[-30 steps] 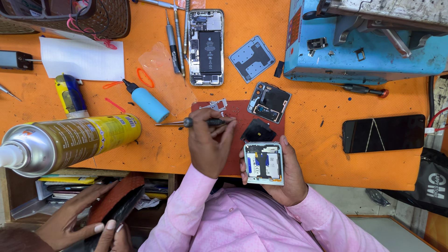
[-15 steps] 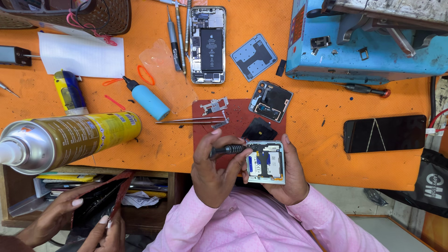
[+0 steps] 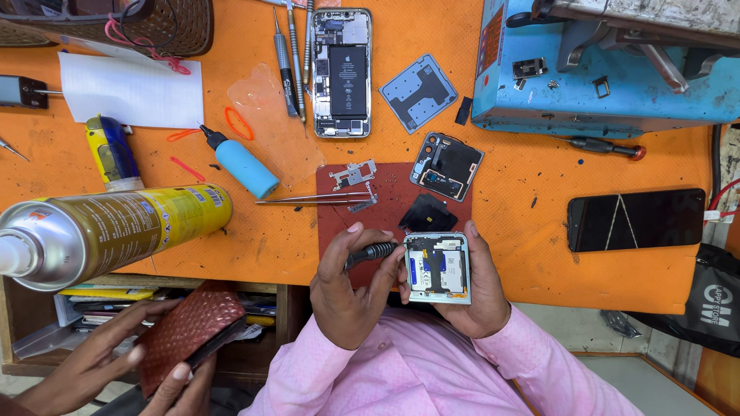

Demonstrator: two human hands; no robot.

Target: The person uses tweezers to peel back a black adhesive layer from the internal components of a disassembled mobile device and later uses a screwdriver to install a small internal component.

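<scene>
Left hand pinches a screwdriver, tip at the opened phone clasped in right hand, tweezers at 11 o'clock.

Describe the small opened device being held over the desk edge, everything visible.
The opened device is small, squarish, with a pale silver-blue frame and rounded corners. Its back is off, showing a blue-and-white cell, dark boards and metal shields. The right hand cradles it, roughly level, open side up, while the left hand holds a black screwdriver at its left edge.
</scene>
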